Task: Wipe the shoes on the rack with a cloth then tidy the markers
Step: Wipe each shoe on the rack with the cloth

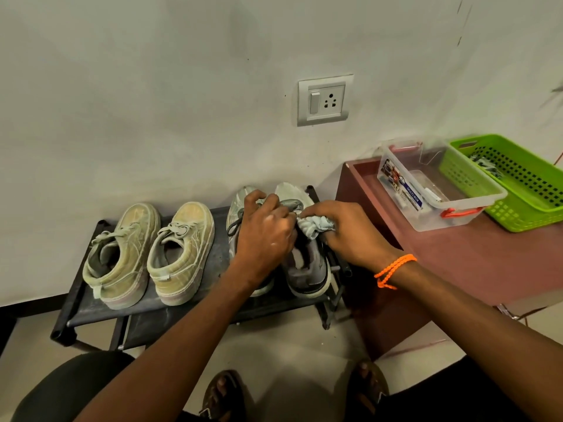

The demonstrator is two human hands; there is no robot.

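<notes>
On a low black rack (91,312) against the wall stand two pairs of shoes, a yellowish pair (149,254) at the left and a grey pair (307,269) at the right. The left hand (268,233) grips the grey shoes near the laces while the right hand (344,229) holds a bunched pale cloth (313,226) against them. Beside the rack, a reddish table (487,257) carries a clear plastic box (432,190) and a green basket (515,184).

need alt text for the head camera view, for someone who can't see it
A person's right hand wipes a grey shoe with a crumpled cloth on a black shoe rack while the left hand steadies the shoe. A beige pair sits to the left; a clear box and green basket sit on a side table.
</notes>
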